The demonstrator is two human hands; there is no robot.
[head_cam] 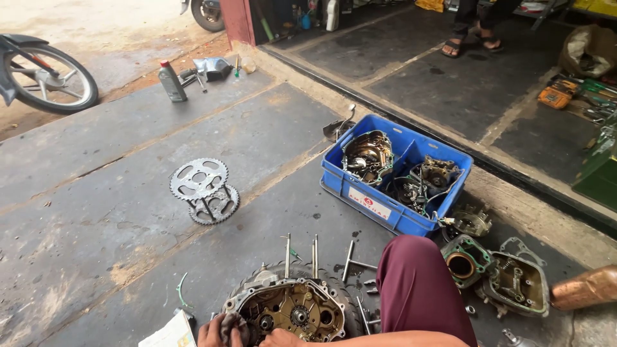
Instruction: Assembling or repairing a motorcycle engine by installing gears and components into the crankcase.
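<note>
Engine case [292, 311] sits open on the concrete floor [96, 212] at the frame's bottom edge, resting on a tyre. Left hand [222, 331] is curled around a dark rag against the case's left rim. Right hand [283, 338] touches the lower rim; its grip cannot be told. A blue crate [376, 205] of parts stands well beyond.

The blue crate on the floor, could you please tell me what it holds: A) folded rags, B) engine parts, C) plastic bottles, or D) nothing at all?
B: the blue crate holds greasy metal engine parts, including a round cover on one side of its divider and a cluster of gears and castings on the other.
</note>
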